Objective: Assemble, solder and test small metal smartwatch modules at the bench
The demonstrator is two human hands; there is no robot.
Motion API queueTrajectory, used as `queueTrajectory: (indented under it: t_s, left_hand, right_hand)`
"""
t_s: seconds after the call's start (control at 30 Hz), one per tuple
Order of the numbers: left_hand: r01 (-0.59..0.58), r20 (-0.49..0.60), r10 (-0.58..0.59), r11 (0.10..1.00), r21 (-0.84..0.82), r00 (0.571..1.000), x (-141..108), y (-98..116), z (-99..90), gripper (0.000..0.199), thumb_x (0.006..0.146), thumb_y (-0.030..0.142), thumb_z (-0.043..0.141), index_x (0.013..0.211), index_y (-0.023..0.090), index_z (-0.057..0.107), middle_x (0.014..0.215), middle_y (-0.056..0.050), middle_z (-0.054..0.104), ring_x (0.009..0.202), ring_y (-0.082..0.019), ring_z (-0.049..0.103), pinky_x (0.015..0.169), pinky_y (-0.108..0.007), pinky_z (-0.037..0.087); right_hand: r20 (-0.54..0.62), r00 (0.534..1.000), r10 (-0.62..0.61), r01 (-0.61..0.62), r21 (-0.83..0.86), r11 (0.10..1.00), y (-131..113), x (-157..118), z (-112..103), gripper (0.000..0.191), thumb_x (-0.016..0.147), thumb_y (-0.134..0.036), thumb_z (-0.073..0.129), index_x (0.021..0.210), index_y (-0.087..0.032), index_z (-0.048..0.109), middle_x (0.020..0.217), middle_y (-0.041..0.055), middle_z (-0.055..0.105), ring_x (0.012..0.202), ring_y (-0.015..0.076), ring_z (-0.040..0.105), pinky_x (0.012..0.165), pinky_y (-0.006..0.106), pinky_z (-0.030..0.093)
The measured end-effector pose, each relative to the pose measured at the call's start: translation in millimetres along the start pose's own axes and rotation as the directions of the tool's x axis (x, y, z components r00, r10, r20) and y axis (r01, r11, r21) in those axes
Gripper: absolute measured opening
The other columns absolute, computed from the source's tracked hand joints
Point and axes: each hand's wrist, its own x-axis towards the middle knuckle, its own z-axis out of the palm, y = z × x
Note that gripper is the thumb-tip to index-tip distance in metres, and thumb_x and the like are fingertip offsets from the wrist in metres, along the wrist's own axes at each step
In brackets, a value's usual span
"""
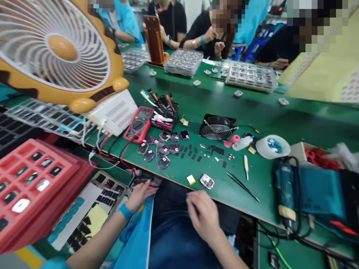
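Note:
My left hand (pixel 143 193) lies beside my lap below the table edge, fingers stretched out flat over the blue apron's edge. Dark and pinkish items I cannot make out lie just beyond its fingertips. Over my dark trousers rests my right hand (pixel 203 215), loosely curled, a gap showing between thumb and fingers and nothing visible in it. Nearest to it on the green table are a small watch-like case (pixel 206 181) with electronics inside and a yellow-edged battery (pixel 191 179). Black tweezers (pixel 242 186) lie farther right, beside a cream-handled tool (pixel 246 167).
A red multimeter (pixel 138 124), small screens (pixel 163 151), a metal-grilled fan (pixel 216 127) and a white tub (pixel 273 147) stand on the table. Left are a large yellow fan (pixel 63 48) and pink foam trays (pixel 33 179); right, an electric screwdriver (pixel 286 190). Co-workers sit opposite.

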Motion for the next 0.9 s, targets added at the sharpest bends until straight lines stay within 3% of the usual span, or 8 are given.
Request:
queueTrajectory:
  t_s: [0.17, 0.27, 0.43, 0.57, 0.7, 0.77, 0.83, 0.9]
  left_hand:
    - [-0.009, 0.387, 0.016, 1.0, -0.019, 0.922, -39, 29, -1.7, 0.052, 0.074, 0.076, 0.077, 0.084, 0.025, 0.078, 0.096, -0.009, 0.081, 0.095, -0.035, 0.078, 0.085, -0.054, 0.064]
    - [0.0, 0.484, 0.005, 1.0, -0.011, 0.875, -51, 42, -10.1, 0.054, 0.076, 0.08, 0.071, 0.065, 0.027, 0.072, 0.07, -0.005, 0.076, 0.064, -0.026, 0.074, 0.056, -0.045, 0.061]
    - [-0.026, 0.39, -0.012, 0.995, 0.092, 0.921, -38, 72, -37.2, 0.082, 0.089, 0.082, 0.044, 0.039, 0.02, 0.028, 0.026, 0.003, 0.014, 0.025, -0.006, 0.014, 0.032, -0.027, 0.023]
    - [-0.047, 0.267, -0.115, 0.845, 0.533, 0.957, -29, 84, -42.0, 0.077, 0.083, 0.089, 0.045, 0.046, 0.021, 0.05, 0.039, 0.001, 0.053, 0.036, -0.013, 0.044, 0.042, -0.029, 0.04]
    - [-0.041, 0.274, -0.215, 0.712, 0.701, 0.937, -40, 106, -28.5, 0.065, 0.078, 0.083, 0.06, 0.057, 0.022, 0.066, 0.044, 0.001, 0.06, 0.036, -0.015, 0.049, 0.041, -0.026, 0.037]
    - [-0.201, 0.369, -0.098, 0.696, 0.689, 0.924, -43, 133, -21.9, 0.065, 0.085, 0.081, 0.051, 0.064, 0.022, 0.068, 0.05, 0.001, 0.064, 0.042, -0.016, 0.054, 0.045, -0.026, 0.042]
    - [-0.407, 0.282, 0.296, 0.599, 0.689, 0.913, -39, 166, -18.3, 0.06, 0.091, 0.074, 0.047, 0.068, 0.021, 0.066, 0.058, 0.001, 0.067, 0.057, -0.017, 0.064, 0.058, -0.026, 0.051]
    - [-0.442, 0.116, 0.65, 0.363, 0.82, 0.751, -24, 199, -17.8, 0.048, 0.093, 0.062, 0.052, 0.076, 0.02, 0.068, 0.067, 0.002, 0.069, 0.068, -0.017, 0.066, 0.068, -0.026, 0.053]
  right_hand:
    - [0.388, 0.921, -0.012, -0.06, 0.172, 0.983, -9, 1, 52, 0.047, 0.083, -0.014, 0.07, 0.129, -0.015, 0.063, 0.13, 0.012, 0.073, 0.122, 0.0247, 0.07, 0.105, 0.036, 0.059]
    - [0.481, 0.871, -0.098, -0.002, 0.202, 0.979, -4, -1, 66, 0.034, 0.073, -0.013, 0.073, 0.106, -0.02, 0.071, 0.107, 0.0035, 0.081, 0.104, 0.0212, 0.076, 0.113, 0.036, 0.053]
    - [0.344, 0.934, -0.099, 0.075, 0.083, 0.994, 8, 2, 46, 0.016, 0.085, -0.014, 0.06, 0.081, -0.027, 0.069, 0.067, -0.009, 0.069, 0.068, 0.0135, 0.07, 0.11, 0.034, 0.053]
    - [0.27, 0.963, -0.023, 0.036, -0.044, 0.998, 8, 9, 14, 0.021, 0.098, -0.017, 0.053, 0.1, -0.027, 0.071, 0.062, -0.0049, 0.061, 0.055, 0.0158, 0.061, 0.069, 0.029, 0.055]
    - [0.365, 0.931, 0.018, 0.029, -0.122, 0.992, -8, 11, -6, 0.014, 0.092, -0.015, 0.055, 0.092, -0.023, 0.067, 0.067, -0.0016, 0.065, 0.052, 0.0171, 0.059, 0.049, 0.033, 0.037]
    - [0.45, 0.893, 0.011, 0.052, -0.127, 0.991, -16, 11, -10, 0.011, 0.086, -0.015, 0.057, 0.078, -0.023, 0.06, 0.066, -0.0023, 0.066, 0.053, 0.0162, 0.06, 0.05, 0.033, 0.035]
    - [0.516, 0.857, 0.014, 0.06, -0.126, 0.99, -22, 10, -10, 0.013, 0.082, -0.015, 0.06, 0.073, -0.023, 0.055, 0.067, -0.0037, 0.067, 0.054, 0.0145, 0.061, 0.052, 0.032, 0.034]
    - [0.535, 0.844, 0.04, 0.041, -0.139, 0.989, -23, 7, -8, 0.014, 0.079, -0.012, 0.06, 0.072, -0.023, 0.053, 0.069, -0.0046, 0.067, 0.055, 0.0131, 0.062, 0.054, 0.031, 0.035]
